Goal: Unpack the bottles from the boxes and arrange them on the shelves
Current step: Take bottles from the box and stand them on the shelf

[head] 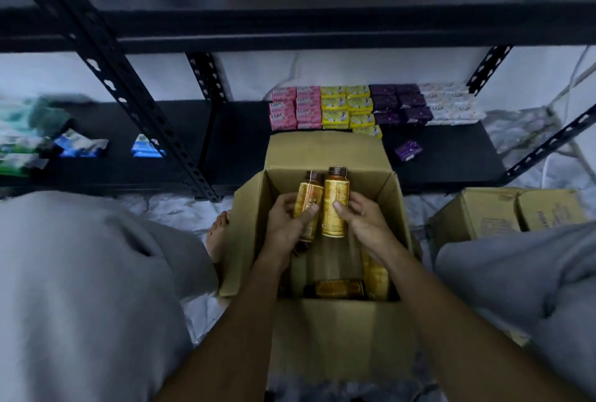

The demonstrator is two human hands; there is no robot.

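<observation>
Gold left bottle gripped by left hand | right bottle gripped by right hand | both over box, shelf at 12 o'clock | risk: bottles may knock, one slipping back in

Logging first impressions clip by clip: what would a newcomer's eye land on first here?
The left hand and right hand each grip a gold bottle, left bottle and right bottle, over the open cardboard box at centre. Behind it, colourful soap packs sit in rows on the low black shelf.
</observation>
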